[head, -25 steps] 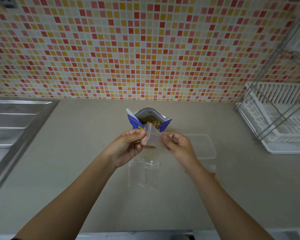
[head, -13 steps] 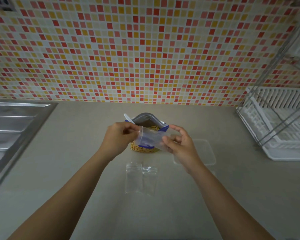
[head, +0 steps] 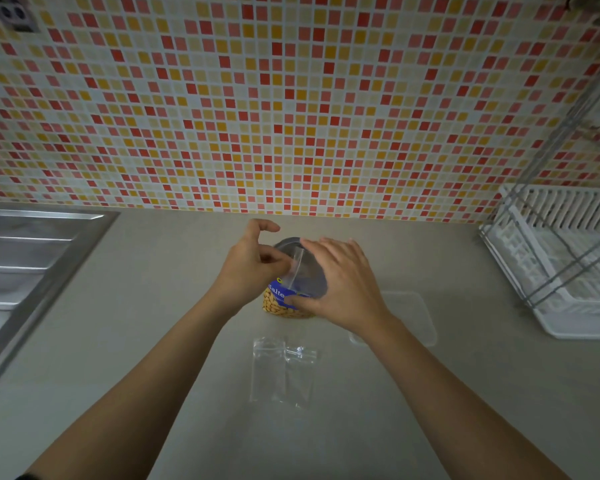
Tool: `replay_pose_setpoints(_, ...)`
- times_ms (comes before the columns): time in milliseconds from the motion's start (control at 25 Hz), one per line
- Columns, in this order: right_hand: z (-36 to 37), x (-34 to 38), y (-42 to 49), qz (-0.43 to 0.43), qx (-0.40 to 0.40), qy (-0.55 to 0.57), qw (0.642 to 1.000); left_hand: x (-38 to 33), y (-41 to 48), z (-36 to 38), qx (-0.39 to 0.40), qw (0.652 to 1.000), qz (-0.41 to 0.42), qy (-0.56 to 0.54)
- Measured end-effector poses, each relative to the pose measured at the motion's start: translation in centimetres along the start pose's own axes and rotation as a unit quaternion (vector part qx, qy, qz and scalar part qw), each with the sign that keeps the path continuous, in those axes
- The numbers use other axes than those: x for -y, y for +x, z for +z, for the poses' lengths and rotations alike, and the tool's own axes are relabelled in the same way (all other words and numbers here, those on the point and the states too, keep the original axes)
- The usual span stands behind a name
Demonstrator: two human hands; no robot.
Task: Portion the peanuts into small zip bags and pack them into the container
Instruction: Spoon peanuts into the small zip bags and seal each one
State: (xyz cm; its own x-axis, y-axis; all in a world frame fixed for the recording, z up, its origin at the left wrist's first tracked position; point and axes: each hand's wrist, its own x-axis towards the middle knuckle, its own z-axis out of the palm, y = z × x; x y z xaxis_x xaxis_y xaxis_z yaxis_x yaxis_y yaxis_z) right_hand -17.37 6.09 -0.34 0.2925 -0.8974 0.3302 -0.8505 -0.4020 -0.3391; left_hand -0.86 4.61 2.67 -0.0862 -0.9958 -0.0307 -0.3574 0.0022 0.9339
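the left hand (head: pixel 248 268) pinches a clear zip bag (head: pixel 297 268) over the peanut pouch (head: pixel 280 301), likely for filling. the right hand (head: pixel 340 284) clasps the pouch, steadying it on the worktop (head: pixel 153 323); the container (head: pixel 413 315) waits just right of it.

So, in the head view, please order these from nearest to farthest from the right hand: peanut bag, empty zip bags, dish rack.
From the right hand:
1. Blue-labelled peanut bag, touching it, centre.
2. Clear empty zip bags, flat on the counter, closer to the camera.
3. White plastic dish rack, far right.
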Motion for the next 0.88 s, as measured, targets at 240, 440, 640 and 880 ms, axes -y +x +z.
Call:
replay_pose_setpoints(240,0.8,-0.1,0.1,0.016,-0.063,0.088,0.994,0.3,0.3,0.4,-0.004,1.000,0.010,0.024)
replay_pose_setpoints(440,1.7,-0.2,-0.3,0.017,-0.065,0.088,0.994,1.0,0.3,0.6,-0.010,0.998,0.025,0.050)
replay_pose_setpoints(640,1.9,-0.2,-0.3,0.032,-0.080,0.099,0.991,1.1,0.7,0.4,-0.003,0.998,0.031,0.054)
replay_pose_setpoints(880,1.3,-1.1,-0.2,0.156,-0.090,0.296,0.938,2.7,2.5,-0.8,-0.182,0.959,0.032,0.216)
